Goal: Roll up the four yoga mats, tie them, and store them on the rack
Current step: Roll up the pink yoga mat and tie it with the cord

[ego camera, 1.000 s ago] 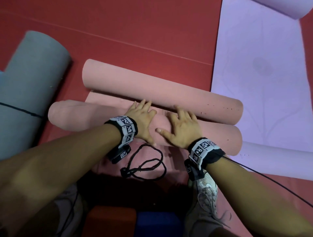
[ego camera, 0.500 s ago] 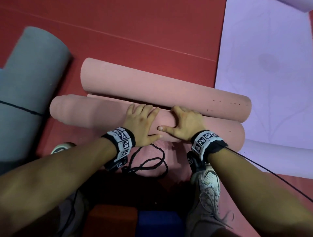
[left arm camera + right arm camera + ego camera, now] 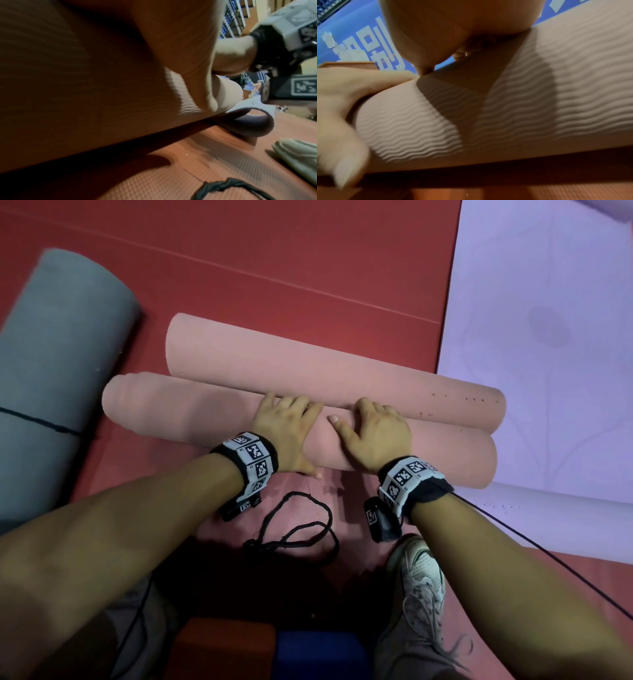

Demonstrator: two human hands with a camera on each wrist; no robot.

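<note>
A pink mat lies across the red floor as two rolls side by side: a near roll and a far roll, which touch along their length. Both hands sit on the middle of the near roll. My left hand wraps over it, fingers at the crease between the rolls and thumb low on the near side. My right hand curls its fingers over the top into the same crease, thumb pointing left. In the right wrist view the roll's wavy ribbed surface fills the frame. A loose black cord lies behind my wrists.
A grey rolled mat, tied with a black cord, lies at the left. A lilac mat is spread flat at the right, its near end curled. My shoe and red and blue blocks are near my legs.
The near roll has been rolled away from me until it met the far roll, covering the flat strip between them. My fingers went from flat on the roll to curled over it.
</note>
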